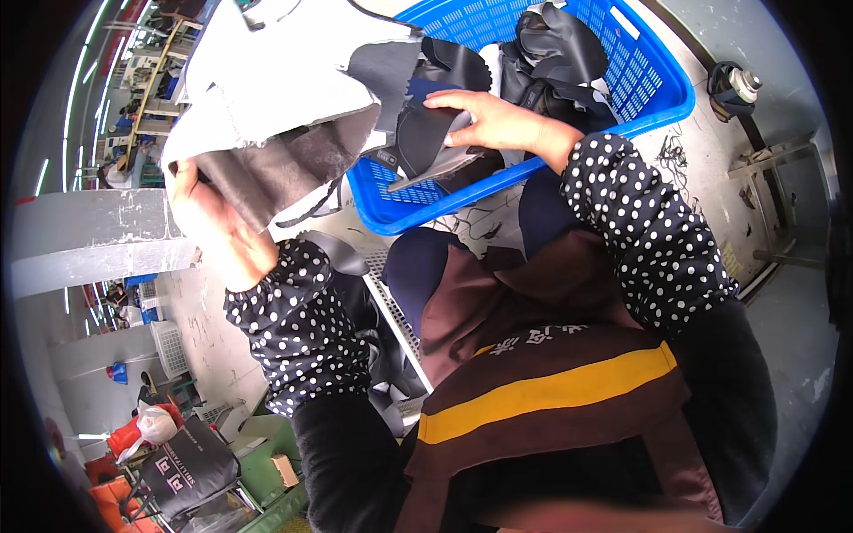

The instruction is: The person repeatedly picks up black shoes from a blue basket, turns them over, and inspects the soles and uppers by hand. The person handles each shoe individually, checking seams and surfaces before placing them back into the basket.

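My left hand [218, 222] is at the lower left edge of a large, glare-whitened sheet [275, 80] with a dark brown, creased underside [293, 164]. Its thumb lies along that edge and the other fingers are partly hidden; the hand is closed on the sheet. My right hand [498, 123] reaches over a blue plastic basket [533, 173]. Its index finger and thumb are curled round a black cut leather piece [425, 133], which hangs next to the sheet at the basket's left side. More black leather pieces [564, 49], some with zigzag edges, lie heaped in the basket.
A grey-white beam [98, 240] stands at left. Below my left arm is a white perforated crate [395, 324] with dark pieces beside it. A dark bag [191, 466] sits at lower left. Threads litter the floor [671, 164]; a bottle in a holder [736, 89] is at the right wall.
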A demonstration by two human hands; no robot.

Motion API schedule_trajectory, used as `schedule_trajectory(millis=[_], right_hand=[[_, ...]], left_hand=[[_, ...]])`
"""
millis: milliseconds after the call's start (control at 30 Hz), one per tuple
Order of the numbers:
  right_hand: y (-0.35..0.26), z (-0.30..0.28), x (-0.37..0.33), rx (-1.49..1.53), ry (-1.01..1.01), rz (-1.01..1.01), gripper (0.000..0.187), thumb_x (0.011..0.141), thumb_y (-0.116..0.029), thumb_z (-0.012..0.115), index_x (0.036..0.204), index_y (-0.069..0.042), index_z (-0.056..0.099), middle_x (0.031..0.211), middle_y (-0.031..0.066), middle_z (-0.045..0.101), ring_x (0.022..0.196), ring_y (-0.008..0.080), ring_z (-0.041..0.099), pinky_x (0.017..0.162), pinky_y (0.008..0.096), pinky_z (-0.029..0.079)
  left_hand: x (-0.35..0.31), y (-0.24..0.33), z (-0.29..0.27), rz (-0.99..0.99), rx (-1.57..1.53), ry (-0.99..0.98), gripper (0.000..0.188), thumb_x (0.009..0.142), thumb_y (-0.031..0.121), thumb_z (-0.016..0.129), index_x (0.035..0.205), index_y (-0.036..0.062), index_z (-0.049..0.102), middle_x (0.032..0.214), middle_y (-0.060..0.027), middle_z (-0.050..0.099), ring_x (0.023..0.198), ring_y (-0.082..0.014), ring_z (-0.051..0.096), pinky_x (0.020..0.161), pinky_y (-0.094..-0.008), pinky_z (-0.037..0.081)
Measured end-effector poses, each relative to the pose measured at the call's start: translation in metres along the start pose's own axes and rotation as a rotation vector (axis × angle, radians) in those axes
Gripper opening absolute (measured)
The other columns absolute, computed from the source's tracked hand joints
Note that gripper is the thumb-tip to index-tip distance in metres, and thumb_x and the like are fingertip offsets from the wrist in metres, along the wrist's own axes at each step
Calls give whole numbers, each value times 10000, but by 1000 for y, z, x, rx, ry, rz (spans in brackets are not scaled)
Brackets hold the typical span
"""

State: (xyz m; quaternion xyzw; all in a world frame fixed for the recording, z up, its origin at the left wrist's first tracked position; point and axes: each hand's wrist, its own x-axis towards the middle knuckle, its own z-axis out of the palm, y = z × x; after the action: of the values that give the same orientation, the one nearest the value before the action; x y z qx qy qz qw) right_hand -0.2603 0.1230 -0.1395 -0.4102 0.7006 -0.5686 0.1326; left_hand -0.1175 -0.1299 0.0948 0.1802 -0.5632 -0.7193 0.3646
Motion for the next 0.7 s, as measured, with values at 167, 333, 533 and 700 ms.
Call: schedule_trajectory(millis=[167, 333, 533, 700], right_hand=[[-12, -17, -10, -471, 316, -125, 575, 804, -151, 813, 1346, -86, 632, 1401, 164, 606, 1298, 353, 578, 1091, 436, 474], [-34, 1, -58, 1031, 597, 774, 750, 946, -582, 701, 1291, 69, 563, 1182, 227, 643, 984, 352, 703, 839, 435, 575], [-41, 34, -75, 783, 421, 558, 398, 937, -402, 778, 1123, -53, 728, 1078, 52, 718, 968, 160, 646, 864, 343, 508], [-53, 21, -67, 663, 485, 329, 166, 1016, -123, 645, 883, -25, 631, 801, -47, 597, 746, 34, 523, 646, 230, 441]], left_hand=[[-46, 8, -40, 670, 706, -199, 473, 1082, 339, 470, 1378, -23, 536, 1298, -187, 624, 1169, -291, 633, 1055, -391, 499], [-83, 2, -56, 772, 1067, 66, 600, 1000, 478, 568, 1303, -39, 602, 1129, -202, 674, 1047, -283, 657, 949, -381, 495], [-126, -22, -73, 535, 836, 245, 465, 1006, 349, 605, 1262, -39, 622, 1120, -150, 662, 992, -223, 631, 902, -335, 489], [-164, -34, -152, 201, 587, 221, 331, 973, 211, 666, 1194, -35, 663, 1000, -68, 641, 888, -150, 576, 808, -290, 455]])
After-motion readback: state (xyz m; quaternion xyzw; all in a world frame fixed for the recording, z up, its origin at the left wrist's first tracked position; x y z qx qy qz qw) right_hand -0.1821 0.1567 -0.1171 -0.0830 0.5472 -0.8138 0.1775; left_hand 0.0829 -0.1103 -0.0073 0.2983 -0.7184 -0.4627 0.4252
